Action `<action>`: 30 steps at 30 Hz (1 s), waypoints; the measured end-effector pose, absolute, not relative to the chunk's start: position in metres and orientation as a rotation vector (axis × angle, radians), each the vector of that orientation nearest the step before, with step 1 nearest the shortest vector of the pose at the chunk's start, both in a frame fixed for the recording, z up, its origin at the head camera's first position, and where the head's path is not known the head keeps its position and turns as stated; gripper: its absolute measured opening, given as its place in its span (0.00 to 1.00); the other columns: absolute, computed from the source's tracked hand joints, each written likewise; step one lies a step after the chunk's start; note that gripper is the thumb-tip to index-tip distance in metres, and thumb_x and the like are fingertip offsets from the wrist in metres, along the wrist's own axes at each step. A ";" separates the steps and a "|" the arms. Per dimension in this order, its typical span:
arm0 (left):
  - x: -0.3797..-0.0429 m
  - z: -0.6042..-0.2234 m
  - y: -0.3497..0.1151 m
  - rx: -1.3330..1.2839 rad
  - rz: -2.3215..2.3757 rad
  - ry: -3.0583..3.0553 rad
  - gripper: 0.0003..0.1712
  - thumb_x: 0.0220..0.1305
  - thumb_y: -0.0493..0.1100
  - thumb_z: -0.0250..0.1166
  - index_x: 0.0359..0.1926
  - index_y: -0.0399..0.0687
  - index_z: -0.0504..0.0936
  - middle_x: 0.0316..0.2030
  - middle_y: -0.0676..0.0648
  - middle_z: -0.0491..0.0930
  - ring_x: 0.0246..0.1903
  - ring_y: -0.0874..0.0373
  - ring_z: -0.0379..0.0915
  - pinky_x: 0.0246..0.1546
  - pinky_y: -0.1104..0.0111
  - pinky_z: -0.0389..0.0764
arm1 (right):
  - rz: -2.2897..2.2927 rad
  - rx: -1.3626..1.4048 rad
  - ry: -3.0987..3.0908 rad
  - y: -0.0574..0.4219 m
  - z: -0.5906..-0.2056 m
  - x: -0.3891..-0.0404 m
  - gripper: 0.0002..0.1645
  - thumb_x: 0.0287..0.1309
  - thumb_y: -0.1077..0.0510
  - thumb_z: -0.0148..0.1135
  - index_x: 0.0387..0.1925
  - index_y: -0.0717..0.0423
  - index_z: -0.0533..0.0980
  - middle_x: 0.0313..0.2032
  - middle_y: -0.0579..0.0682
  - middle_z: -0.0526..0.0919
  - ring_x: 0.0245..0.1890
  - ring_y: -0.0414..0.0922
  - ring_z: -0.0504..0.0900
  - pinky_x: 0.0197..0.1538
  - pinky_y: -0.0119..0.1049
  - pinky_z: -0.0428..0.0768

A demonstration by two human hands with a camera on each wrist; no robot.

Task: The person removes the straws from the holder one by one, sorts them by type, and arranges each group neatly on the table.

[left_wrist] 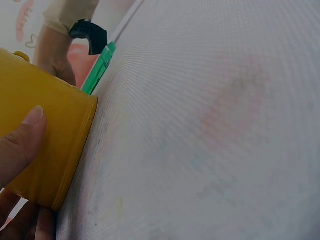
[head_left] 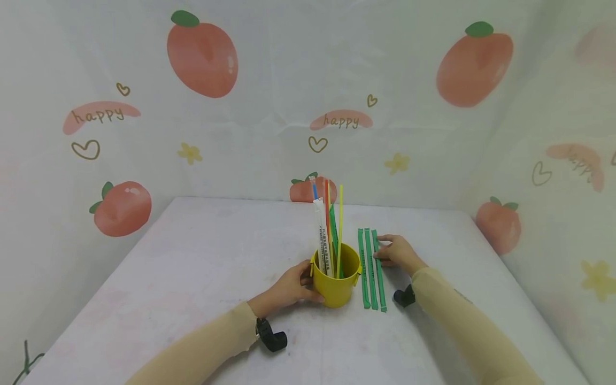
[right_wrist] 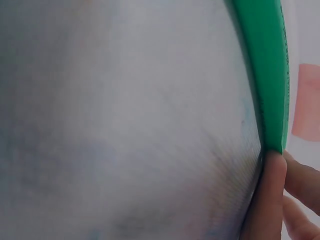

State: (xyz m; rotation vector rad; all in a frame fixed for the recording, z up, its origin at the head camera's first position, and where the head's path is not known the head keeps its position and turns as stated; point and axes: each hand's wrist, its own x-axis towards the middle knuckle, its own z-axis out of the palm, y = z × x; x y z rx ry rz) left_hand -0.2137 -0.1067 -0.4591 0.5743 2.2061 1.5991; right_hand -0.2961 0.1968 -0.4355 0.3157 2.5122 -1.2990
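Note:
In the head view a yellow bucket stands upright on the table, holding several straws, some in white or green wrappers, some bare. My left hand grips its left side; in the left wrist view the thumb presses the yellow wall and fingers curl under by the base. Right of the bucket lie three green-wrapped straws, side by side. My right hand pinches the rightmost one near its upper part. In the right wrist view thumb and fingers meet at the green wrapper's edge.
A white cloth covers the table. Behind it hangs a white curtain printed with fruit, and another stretch runs along the right side. Black wrist cameras sit low beneath both wrists. A thin dark cord shows at lower left.

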 end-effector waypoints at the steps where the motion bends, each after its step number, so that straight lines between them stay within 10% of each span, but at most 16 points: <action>1: -0.214 -0.459 -0.107 0.571 1.601 2.203 0.49 0.47 0.38 0.77 0.69 0.43 0.62 0.66 0.41 0.67 0.64 0.45 0.68 0.64 0.59 0.73 | -1.290 0.315 2.515 0.197 -0.436 -0.296 0.41 0.56 0.64 0.67 0.70 0.58 0.62 0.50 0.61 0.77 0.30 0.41 0.81 0.36 0.30 0.86; 30: -0.213 -0.459 -0.107 0.544 1.604 2.193 0.50 0.47 0.37 0.77 0.69 0.42 0.61 0.67 0.40 0.67 0.64 0.44 0.68 0.64 0.58 0.72 | -1.271 0.298 2.476 0.198 -0.431 -0.295 0.42 0.57 0.64 0.67 0.71 0.58 0.60 0.47 0.60 0.77 0.26 0.40 0.80 0.33 0.31 0.85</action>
